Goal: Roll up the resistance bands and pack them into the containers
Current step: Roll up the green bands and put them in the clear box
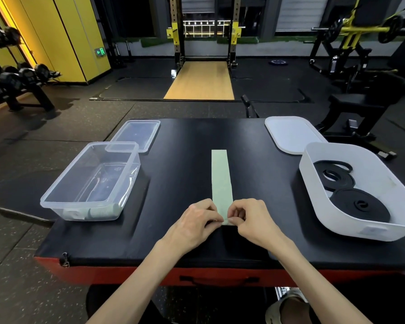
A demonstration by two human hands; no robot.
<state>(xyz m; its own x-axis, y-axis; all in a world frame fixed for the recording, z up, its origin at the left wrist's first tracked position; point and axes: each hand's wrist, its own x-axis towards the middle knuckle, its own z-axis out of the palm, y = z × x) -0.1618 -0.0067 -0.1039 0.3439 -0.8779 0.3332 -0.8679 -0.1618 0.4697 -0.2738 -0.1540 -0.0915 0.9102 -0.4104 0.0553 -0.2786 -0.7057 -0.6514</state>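
Observation:
A pale green resistance band lies flat and straight down the middle of the black padded table. My left hand and my right hand pinch its near end from both sides, fingertips curled onto the band's edge. A clear plastic container stands at the left with pale rolled bands in its near corner. A white tub at the right holds coiled black bands.
The clear lid lies behind the clear container, partly leaning on its rim. A white lid lies behind the white tub. The table has a red front edge. Gym racks, benches and dumbbells stand beyond.

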